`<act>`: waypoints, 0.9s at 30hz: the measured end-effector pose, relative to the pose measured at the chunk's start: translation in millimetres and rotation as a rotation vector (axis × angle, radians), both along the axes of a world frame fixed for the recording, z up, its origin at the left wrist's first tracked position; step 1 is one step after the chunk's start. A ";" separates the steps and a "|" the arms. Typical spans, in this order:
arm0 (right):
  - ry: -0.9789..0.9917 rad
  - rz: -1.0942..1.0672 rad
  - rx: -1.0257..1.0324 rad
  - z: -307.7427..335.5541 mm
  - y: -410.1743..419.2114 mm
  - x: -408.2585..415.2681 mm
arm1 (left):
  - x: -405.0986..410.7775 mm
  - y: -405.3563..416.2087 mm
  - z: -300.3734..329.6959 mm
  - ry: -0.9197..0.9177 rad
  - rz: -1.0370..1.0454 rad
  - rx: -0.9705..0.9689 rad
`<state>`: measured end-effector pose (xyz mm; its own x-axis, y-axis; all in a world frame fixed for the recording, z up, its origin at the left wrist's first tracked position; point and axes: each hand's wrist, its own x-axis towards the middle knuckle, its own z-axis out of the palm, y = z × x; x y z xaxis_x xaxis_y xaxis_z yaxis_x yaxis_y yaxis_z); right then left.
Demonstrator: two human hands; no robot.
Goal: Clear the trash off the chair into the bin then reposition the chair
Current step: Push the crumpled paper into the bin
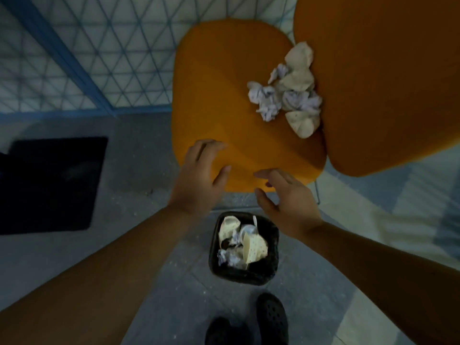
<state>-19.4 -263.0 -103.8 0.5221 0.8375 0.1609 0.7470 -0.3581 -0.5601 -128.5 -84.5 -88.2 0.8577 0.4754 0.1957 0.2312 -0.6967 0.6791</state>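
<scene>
Neither grip holds anything: left hand [199,175] and right hand [286,205] spread above orange chair [224,100]; crumpled trash [288,93] remains.

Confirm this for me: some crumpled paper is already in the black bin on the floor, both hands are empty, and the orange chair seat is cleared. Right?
Not quite. The head view shows the orange chair seat still holds a pile of crumpled paper against the backrest. The rest stands: crumpled paper lies in the black bin, and the left hand and right hand are empty.
</scene>
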 end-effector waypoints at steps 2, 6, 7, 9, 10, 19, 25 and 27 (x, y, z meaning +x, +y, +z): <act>-0.025 -0.049 0.000 13.1 7.0 14.7 | 14.0 12.6 17.1 -0.029 -0.020 0.016; -0.056 -0.099 0.022 23.0 17.9 43.1 | 42.1 34.7 32.1 -0.065 -0.015 0.062; -0.061 -0.115 0.019 22.5 20.7 50.5 | 49.3 38.9 31.7 -0.070 -0.007 0.064; -0.039 -0.152 0.029 18.9 26.4 67.0 | 64.5 44.9 26.8 -0.064 0.008 0.048; -0.027 -0.171 0.035 16.2 29.5 76.6 | 73.0 46.9 23.1 -0.058 0.015 0.033; 0.117 -0.224 -0.048 -8.3 62.4 149.6 | 159.3 44.3 -17.9 0.107 -0.016 0.015; 0.157 -0.243 -0.058 -39.0 95.1 182.8 | 219.4 67.8 -30.8 0.280 -0.012 0.003; 0.190 -0.236 -0.027 -49.3 105.0 194.6 | 237.3 76.5 -38.7 0.342 -0.024 0.015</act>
